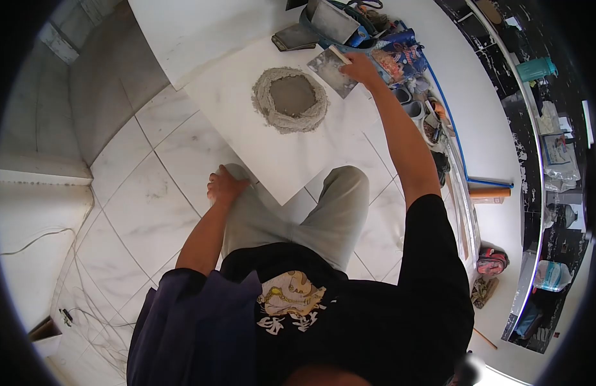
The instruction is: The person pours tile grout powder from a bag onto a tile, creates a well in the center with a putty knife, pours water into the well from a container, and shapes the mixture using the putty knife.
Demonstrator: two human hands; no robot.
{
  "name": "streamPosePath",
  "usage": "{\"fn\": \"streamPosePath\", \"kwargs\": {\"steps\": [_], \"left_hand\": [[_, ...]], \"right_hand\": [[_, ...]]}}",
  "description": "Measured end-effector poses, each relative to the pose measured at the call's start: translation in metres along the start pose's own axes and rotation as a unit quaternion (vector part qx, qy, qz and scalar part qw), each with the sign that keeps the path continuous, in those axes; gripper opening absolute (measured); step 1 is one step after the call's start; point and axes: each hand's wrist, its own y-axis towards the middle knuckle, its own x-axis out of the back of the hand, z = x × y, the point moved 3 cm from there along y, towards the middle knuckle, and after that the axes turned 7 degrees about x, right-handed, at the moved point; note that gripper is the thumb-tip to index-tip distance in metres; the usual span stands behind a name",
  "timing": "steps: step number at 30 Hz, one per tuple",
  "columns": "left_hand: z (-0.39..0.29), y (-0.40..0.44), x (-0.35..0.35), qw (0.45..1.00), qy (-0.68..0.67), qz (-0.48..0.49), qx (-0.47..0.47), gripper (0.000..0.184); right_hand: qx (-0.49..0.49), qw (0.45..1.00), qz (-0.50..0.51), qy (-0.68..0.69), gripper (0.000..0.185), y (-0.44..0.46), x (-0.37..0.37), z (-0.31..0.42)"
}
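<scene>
My right hand (360,69) is closed round the pale handle of a plastering trowel (331,72) with a flat, rectangular metal blade. The blade is at the far right part of a white board (272,170). Left of the trowel, on the board, lies a ring of grey powdery mortar mix (262,106) with a wet, smooth grey pool (293,95) in its middle. My left hand (225,186) rests on my left knee, fingers spread, holding nothing. The trowel and the mortar do not touch.
A dark bucket (307,19) with tools stands beyond the board, beside a flat grey slab (295,37). Bags (401,59), shoes (414,109) and a blue pipe (445,106) line the right side. Loose cables (85,309) lie on the tiled floor (140,219).
</scene>
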Motion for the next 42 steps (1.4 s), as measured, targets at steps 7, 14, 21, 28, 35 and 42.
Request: {"fn": "streamPosePath", "kwargs": {"steps": [7,14,21,28,35,42], "left_hand": [[0.005,0.003,0.0,1.0,-0.016,-0.015,-0.011,0.107],[0.004,0.001,0.002,1.0,-0.015,-0.019,-0.007,0.104],[0.004,-0.005,0.003,1.0,-0.016,-0.015,-0.013,0.107],[0.002,0.004,-0.003,1.0,-0.015,-0.022,-0.008,0.105],[0.007,0.005,-0.003,1.0,-0.011,-0.023,-0.018,0.107],[0.005,0.003,0.001,1.0,-0.01,-0.02,-0.01,0.106]], "right_hand": [[0.068,0.991,0.072,-0.086,0.05,0.053,-0.026,0.059],[0.122,0.986,0.088,-0.074,0.043,0.054,-0.037,0.079],[0.131,0.982,0.103,-0.084,0.036,0.028,-0.003,0.106],[0.157,0.983,0.041,-0.08,0.033,0.051,-0.013,0.114],[0.173,0.973,0.046,-0.145,0.037,0.083,-0.062,0.112],[0.262,0.947,0.107,-0.151,0.025,0.085,-0.071,0.129]]}}
